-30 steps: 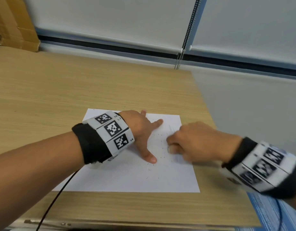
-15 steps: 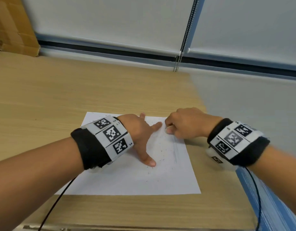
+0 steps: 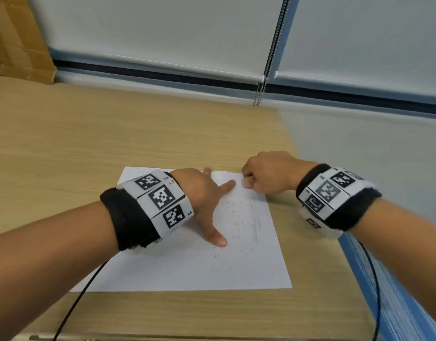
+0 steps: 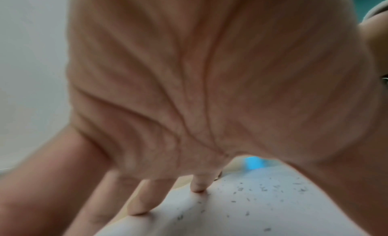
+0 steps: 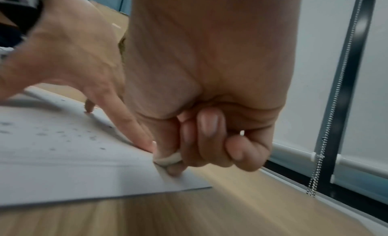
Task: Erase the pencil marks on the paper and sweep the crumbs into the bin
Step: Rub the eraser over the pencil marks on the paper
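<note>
A white sheet of paper (image 3: 187, 267) lies on the wooden desk (image 3: 113, 143). Faint pencil lines (image 3: 255, 217) run down its right side, and several dark eraser crumbs (image 3: 234, 217) are scattered beside them. My left hand (image 3: 207, 200) lies spread on the paper, its fingertips (image 4: 198, 188) pressing the sheet down. My right hand (image 3: 266, 172) is curled at the paper's far right corner and grips a white eraser (image 5: 168, 159), whose end touches the sheet. Most of the eraser is hidden inside the fist.
The desk's right edge (image 3: 310, 217) is close to my right wrist, with blue flooring (image 3: 384, 291) below it. A cardboard box (image 3: 13, 38) stands at the far left. A blind's bead chain (image 3: 263, 77) hangs behind the desk. No bin shows in any view.
My right hand has moved with the eraser from the middle of the paper's right side up to its far right corner. The left hand has stayed pressed on the sheet.
</note>
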`<state>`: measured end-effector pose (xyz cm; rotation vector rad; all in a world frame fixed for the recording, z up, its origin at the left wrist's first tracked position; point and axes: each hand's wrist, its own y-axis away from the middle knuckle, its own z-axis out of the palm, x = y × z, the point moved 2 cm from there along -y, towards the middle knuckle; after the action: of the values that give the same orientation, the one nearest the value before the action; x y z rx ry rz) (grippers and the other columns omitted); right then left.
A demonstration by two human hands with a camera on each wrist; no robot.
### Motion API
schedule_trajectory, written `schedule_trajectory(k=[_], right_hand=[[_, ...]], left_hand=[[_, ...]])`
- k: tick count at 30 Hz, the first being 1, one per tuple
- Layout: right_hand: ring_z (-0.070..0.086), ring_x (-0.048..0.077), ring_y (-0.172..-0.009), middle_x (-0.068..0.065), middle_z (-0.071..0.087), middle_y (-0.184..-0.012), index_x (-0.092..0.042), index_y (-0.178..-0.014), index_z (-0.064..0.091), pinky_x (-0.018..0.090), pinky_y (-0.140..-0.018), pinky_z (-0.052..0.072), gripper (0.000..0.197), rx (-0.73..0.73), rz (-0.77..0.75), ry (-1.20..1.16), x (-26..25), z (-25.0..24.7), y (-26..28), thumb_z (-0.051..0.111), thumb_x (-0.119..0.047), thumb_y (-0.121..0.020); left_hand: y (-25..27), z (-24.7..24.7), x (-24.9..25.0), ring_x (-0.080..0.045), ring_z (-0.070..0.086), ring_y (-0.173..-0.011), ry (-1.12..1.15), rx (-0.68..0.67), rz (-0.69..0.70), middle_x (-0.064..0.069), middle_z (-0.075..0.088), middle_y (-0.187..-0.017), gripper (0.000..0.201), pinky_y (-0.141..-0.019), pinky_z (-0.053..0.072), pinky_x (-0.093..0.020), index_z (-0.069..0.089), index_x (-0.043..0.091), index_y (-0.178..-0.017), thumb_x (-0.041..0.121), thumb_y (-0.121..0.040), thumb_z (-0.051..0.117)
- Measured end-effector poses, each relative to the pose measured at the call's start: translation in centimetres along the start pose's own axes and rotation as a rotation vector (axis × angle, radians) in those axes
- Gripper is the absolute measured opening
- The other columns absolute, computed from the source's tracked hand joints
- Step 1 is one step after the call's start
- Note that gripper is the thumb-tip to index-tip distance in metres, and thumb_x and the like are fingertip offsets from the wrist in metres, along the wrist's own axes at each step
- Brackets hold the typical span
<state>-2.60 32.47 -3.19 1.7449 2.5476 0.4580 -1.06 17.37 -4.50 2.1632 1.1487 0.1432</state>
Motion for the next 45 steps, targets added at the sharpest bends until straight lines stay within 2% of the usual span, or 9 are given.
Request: schedule_trajectory(k=[7,13,19,23,25,29,35,40,45], right_hand=[[0.040,0.015,-0.059,-0.006,0.041,-0.063,-0.027,-0.059,0.032,0.029,-0.051,0.027,0.037,0.047,-0.010,0.030,-0.4,0.8,1.3,0.047,-0.030,-0.093],[0.049,0.022,-0.071,-0.007,0.045,-0.065,-0.026,-0.067,0.044,0.029,-0.056,0.031,0.028,0.033,-0.009,-0.025,-0.4,0.7,1.3,0.048,-0.033,-0.094],[0.048,0.012,-0.061,-0.007,0.052,-0.064,-0.018,-0.086,0.063,0.029,-0.055,0.036,0.022,-0.156,-0.137,-0.015,-1.4,0.8,2.8,0.051,-0.035,-0.093],[0.053,0.020,-0.071,-0.008,0.050,-0.065,-0.021,-0.080,0.056,0.029,-0.058,0.034,0.025,-0.007,-0.042,-0.026,-0.4,0.1,0.5,0.047,-0.039,-0.095],[0.050,0.017,-0.064,-0.008,0.048,-0.063,-0.022,-0.079,0.055,0.029,-0.055,0.032,0.022,0.035,-0.059,-0.007,-0.8,0.3,1.0,0.047,-0.034,-0.095],[0.041,0.009,-0.053,-0.008,0.045,-0.058,-0.021,-0.076,0.054,0.028,-0.053,0.033,0.020,0.004,-0.223,0.060,-2.5,1.2,3.3,0.048,-0.031,-0.093],[0.049,0.018,-0.066,-0.010,0.046,-0.062,-0.023,-0.081,0.054,0.026,-0.050,0.026,0.021,0.051,-0.085,0.023,-0.3,0.2,0.6,0.046,-0.034,-0.096],[0.041,0.007,-0.054,-0.009,0.045,-0.059,-0.026,-0.078,0.050,0.025,-0.051,0.027,0.020,-0.073,-0.253,0.043,-2.5,1.2,3.4,0.047,-0.033,-0.096],[0.049,0.019,-0.070,-0.010,0.045,-0.064,-0.027,-0.070,0.044,0.028,-0.052,0.025,0.028,0.010,-0.049,0.035,0.5,0.3,1.1,0.044,-0.035,-0.097]], left_hand=[[-0.4,-0.7,0.7,-0.034,0.007,-0.148,-0.078,0.035,0.091,-0.002,-0.029,-0.158,0.135,-0.112,0.032,-0.050,-0.018,0.020,-0.153,0.076,-0.064,0.068],[-0.9,0.1,0.8,-0.031,0.016,-0.147,0.020,0.103,0.133,0.003,-0.016,-0.162,0.132,-0.109,0.037,-0.050,-0.008,0.018,-0.155,0.082,-0.063,0.061],[-1.4,0.7,0.9,-0.035,0.005,-0.148,0.046,0.133,0.149,0.002,-0.018,-0.161,0.131,-0.112,0.032,-0.051,-0.017,0.029,-0.152,0.083,-0.061,0.061],[-1.5,0.7,0.8,-0.035,0.008,-0.148,0.050,0.145,0.134,0.003,-0.017,-0.161,0.133,-0.111,0.033,-0.050,-0.017,0.028,-0.153,0.084,-0.060,0.061],[-1.4,0.6,0.8,-0.034,0.010,-0.148,0.050,0.148,0.125,0.004,-0.015,-0.162,0.133,-0.110,0.035,-0.050,-0.017,0.029,-0.153,0.083,-0.060,0.062],[-1.1,0.4,1.0,-0.035,0.017,-0.147,-0.007,0.174,0.125,0.003,-0.012,-0.162,0.130,-0.108,0.038,-0.048,-0.011,0.027,-0.154,0.085,-0.061,0.059],[-0.9,0.1,1.0,-0.031,0.016,-0.148,-0.007,0.156,0.102,0.007,-0.014,-0.162,0.134,-0.108,0.037,-0.046,-0.014,0.023,-0.154,0.085,-0.061,0.059],[-0.9,0.3,1.1,-0.031,0.019,-0.147,-0.052,0.167,0.107,0.005,-0.014,-0.162,0.134,-0.103,0.038,-0.043,-0.013,0.019,-0.154,0.086,-0.062,0.056],[-1.0,0.3,0.9,-0.031,0.012,-0.148,-0.016,0.158,0.113,0.007,-0.018,-0.161,0.134,-0.110,0.034,-0.047,-0.015,0.022,-0.154,0.085,-0.061,0.059]])
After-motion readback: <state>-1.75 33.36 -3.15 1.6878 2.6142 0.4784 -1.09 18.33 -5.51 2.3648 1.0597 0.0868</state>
